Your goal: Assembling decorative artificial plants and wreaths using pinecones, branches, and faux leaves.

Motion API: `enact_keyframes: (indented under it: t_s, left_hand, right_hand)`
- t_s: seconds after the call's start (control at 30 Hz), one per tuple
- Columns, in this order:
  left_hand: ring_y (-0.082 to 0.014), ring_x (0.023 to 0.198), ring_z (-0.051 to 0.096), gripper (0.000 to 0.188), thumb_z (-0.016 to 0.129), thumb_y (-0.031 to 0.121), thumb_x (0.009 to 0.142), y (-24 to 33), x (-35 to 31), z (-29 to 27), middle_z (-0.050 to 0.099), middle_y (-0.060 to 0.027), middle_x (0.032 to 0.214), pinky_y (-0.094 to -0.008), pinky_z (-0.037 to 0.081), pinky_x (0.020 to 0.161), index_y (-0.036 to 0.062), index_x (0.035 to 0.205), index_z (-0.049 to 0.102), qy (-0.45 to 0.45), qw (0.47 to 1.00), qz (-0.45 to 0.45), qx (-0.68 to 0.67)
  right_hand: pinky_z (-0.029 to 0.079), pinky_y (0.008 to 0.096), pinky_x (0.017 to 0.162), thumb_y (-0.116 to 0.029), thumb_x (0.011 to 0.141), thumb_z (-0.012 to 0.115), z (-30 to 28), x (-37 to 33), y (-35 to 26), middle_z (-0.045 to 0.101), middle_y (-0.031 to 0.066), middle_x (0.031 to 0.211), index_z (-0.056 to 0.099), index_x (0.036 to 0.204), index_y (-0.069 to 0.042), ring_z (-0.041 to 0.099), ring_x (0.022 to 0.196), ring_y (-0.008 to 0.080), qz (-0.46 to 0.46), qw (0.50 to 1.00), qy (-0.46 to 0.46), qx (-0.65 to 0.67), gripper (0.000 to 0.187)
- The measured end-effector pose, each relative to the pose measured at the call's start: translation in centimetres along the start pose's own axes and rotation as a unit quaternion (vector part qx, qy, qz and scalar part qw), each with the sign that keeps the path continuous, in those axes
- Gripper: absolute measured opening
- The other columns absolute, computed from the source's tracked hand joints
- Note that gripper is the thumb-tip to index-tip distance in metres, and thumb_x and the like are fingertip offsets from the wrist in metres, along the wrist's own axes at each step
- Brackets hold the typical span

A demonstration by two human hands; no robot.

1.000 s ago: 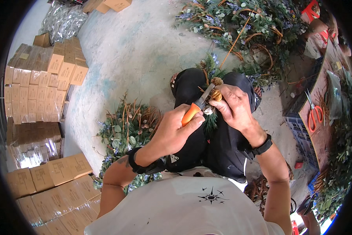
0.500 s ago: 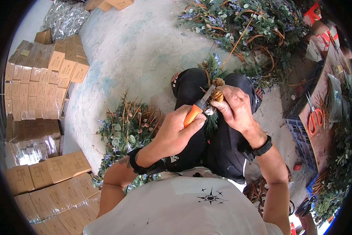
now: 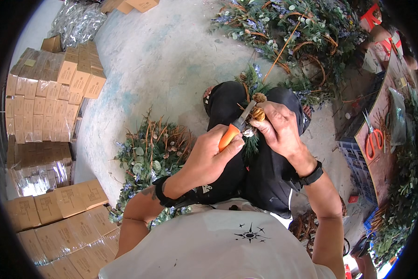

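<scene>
Wrapped around an orange-handled tool [image 3: 229, 137], my left hand [image 3: 208, 153] is closed. The tool has a dark collar and a long grey metal end, which lies against a small artificial greenery spray [image 3: 251, 76] above my knees. Its exact kind is hard to make out. My right hand [image 3: 281, 126] is closed on the spray, thumb and fingers beside a golden-brown striped ball [image 3: 258, 114]. A brown pine cone [image 3: 259, 97] sits just beyond the ball, and a whitish cone [image 3: 249, 132] lies below it. My right palm and fingers hide part of the stem.
A greenery wreath with cones [image 3: 155, 153] lies on the floor at my left. More wreaths [image 3: 288, 32] are heaped ahead. Stacked cartons [image 3: 41, 102] stand far left. At right, orange scissors [image 3: 374, 142] lie on a board over a blue crate [image 3: 356, 160]. Another person's arm [image 3: 380, 35] shows upper right.
</scene>
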State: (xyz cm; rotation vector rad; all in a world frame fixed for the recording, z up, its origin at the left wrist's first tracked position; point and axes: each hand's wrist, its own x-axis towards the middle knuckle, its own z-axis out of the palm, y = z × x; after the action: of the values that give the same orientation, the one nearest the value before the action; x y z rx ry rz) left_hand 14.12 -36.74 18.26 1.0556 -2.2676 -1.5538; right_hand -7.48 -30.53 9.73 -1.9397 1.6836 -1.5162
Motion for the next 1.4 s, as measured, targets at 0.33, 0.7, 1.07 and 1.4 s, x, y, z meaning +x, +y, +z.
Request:
enact_keyframes:
  t_s: [0.33, 0.7, 1.07, 1.4]
  left_hand:
    - [-0.0242, 0.076, 0.06, 0.027, 0.064, 0.023, 0.102, -0.2, 0.1, 0.2, 0.062, -0.0142, 0.09, -0.0365, 0.048, 0.072, -0.003, 0.11, 0.063, 0.02, 1.0, 0.013, -0.013]
    - [-0.0233, 0.072, 0.059, 0.029, 0.064, 0.025, 0.103, -0.2, 0.1, 0.1, 0.06, -0.0149, 0.086, -0.0361, 0.048, 0.069, -0.0033, 0.108, 0.06, 0.014, 1.0, 0.005, 0.007]
    - [-0.0155, 0.08, 0.059, 0.036, 0.066, 0.033, 0.101, 0.1, 1.5, -0.4, 0.061, -0.009, 0.084, -0.0352, 0.049, 0.073, -0.0018, 0.105, 0.058, -0.026, 0.995, -0.072, -0.071]
    - [-0.0345, 0.071, 0.057, 0.025, 0.066, 0.023, 0.095, -2.3, 1.5, 1.0, 0.061, -0.0172, 0.081, -0.0418, 0.046, 0.07, 0.0003, 0.092, 0.056, 0.021, 0.999, -0.029, 0.027]
  right_hand:
    - [0.058, 0.0453, 0.079, -0.027, 0.087, 0.079, -0.1, 0.2, -0.2, 0.072, 0.0182, 0.106, 0.067, 0.114, -0.002, 0.071, 0.093, 0.0392, -0.001, 1.0, 0.007, -0.001, 0.039]
    - [0.058, 0.0458, 0.079, -0.028, 0.088, 0.079, -0.1, 0.0, -0.1, 0.071, 0.019, 0.105, 0.066, 0.115, -0.001, 0.07, 0.093, 0.0397, -0.001, 1.0, 0.002, -0.003, 0.04]
    - [0.058, 0.0449, 0.078, -0.026, 0.089, 0.078, -0.1, 0.0, 0.0, 0.071, 0.0183, 0.104, 0.066, 0.115, -0.002, 0.07, 0.091, 0.0381, -0.019, 0.999, -0.016, -0.029, 0.038]
    - [0.057, 0.0429, 0.073, -0.023, 0.092, 0.076, 0.0, 0.1, -0.2, 0.071, 0.0172, 0.102, 0.067, 0.114, 0.0, 0.07, 0.083, 0.0362, -0.035, 0.999, -0.009, -0.031, 0.034]
